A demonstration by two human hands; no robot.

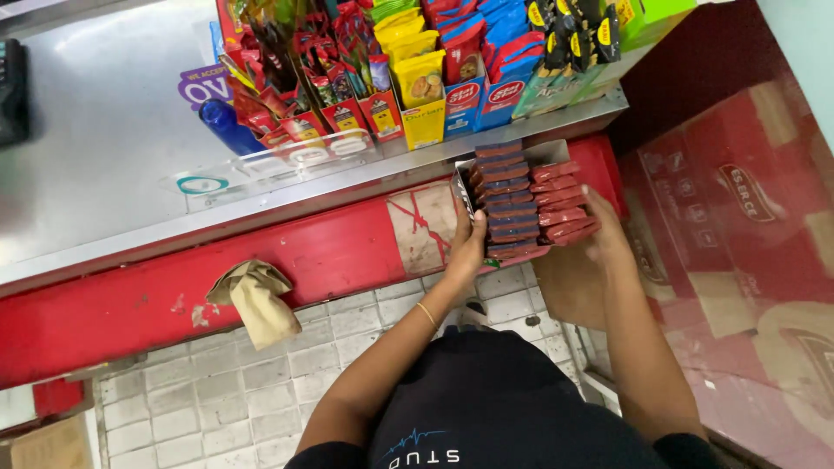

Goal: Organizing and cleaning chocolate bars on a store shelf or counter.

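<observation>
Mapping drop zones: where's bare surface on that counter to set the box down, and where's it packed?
Free: the steel counter left of the snack display racks, between the dark device at the left edge and the blue bottle. Crowded: the counter's right half, filled by the racks to the front edge. Both hands, left hand and right hand, hold the box of red bars.

One head-worn view, looking steeply down past your chest.

You see everything from the single camera on your head, tilted down and a little forward, so your dark shirt fills the bottom edge and the tiled floor lies straight below. The steel counter runs across the upper frame, facing you edge-on, with the snack rack at the top. Your forearms reach up the middle at close range. No second view overlaps this one.
</observation>
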